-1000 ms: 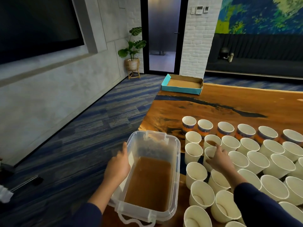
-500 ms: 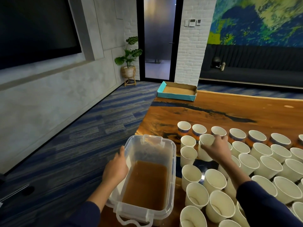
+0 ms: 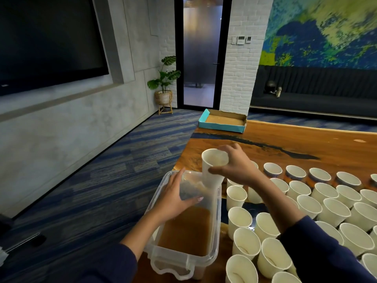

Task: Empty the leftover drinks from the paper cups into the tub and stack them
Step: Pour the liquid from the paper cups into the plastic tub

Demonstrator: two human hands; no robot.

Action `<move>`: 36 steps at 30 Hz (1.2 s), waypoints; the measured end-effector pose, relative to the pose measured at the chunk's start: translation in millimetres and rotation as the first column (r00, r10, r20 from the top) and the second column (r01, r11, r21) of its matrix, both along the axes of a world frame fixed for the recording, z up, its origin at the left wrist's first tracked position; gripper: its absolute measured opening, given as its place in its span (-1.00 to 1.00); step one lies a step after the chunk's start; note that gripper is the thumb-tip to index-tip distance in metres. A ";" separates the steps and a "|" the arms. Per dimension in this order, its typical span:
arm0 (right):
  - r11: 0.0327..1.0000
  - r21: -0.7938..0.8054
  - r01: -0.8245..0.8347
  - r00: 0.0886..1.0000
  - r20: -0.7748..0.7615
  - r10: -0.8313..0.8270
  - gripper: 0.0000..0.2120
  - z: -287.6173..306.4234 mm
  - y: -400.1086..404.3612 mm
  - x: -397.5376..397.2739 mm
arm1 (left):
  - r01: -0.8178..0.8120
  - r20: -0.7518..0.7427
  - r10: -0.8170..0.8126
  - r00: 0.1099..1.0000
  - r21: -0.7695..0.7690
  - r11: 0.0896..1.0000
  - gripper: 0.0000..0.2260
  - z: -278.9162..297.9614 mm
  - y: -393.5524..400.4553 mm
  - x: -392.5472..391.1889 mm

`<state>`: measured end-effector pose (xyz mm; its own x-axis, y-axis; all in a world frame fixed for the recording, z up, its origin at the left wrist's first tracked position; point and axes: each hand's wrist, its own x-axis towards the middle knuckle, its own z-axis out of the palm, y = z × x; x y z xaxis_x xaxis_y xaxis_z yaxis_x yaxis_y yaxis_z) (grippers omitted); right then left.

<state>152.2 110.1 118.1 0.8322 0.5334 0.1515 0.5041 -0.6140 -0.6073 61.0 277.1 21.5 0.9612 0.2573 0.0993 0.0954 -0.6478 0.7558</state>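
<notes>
A clear plastic tub (image 3: 216,225) holding brown liquid sits at the table's left edge. My right hand (image 3: 237,166) grips a white paper cup (image 3: 212,170) near its rim and holds it upright over the tub's far end. My left hand (image 3: 175,198) hovers over the tub, fingers spread flat, holding nothing. Several white paper cups (image 3: 334,211) stand in rows on the wooden table (image 3: 306,144) to the right of the tub; some in the far row have blue and orange bands.
A teal cardboard box lid (image 3: 222,120) lies at the table's far corner. Left of the table is blue carpet (image 3: 98,180) and a grey wall. A potted plant (image 3: 164,86) stands by the glass door. A dark sofa (image 3: 314,92) lines the back wall.
My right hand has lifted a cup out of the rows and carried it left over the tub. My left hand left the tub's left rim and moved over the tub.
</notes>
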 end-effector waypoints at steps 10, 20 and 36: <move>0.961 0.143 -0.237 0.967 -0.060 0.248 -0.25 -8.3 29.5 -32.6 | -0.069 0.167 0.140 0.976 -0.372 0.926 -0.43 13.7 -9.7 -2.3; 0.966 -0.204 0.160 0.978 0.163 -0.128 -0.42 -92.4 12.9 -9.8 | -0.333 0.119 0.314 0.942 0.217 0.918 -0.35 14.9 39.0 -22.6; 0.905 -0.362 0.222 0.965 0.217 -0.150 -0.50 -139.6 17.7 -26.2 | -0.305 0.115 0.289 0.951 0.526 0.794 -0.38 -8.0 50.7 -18.9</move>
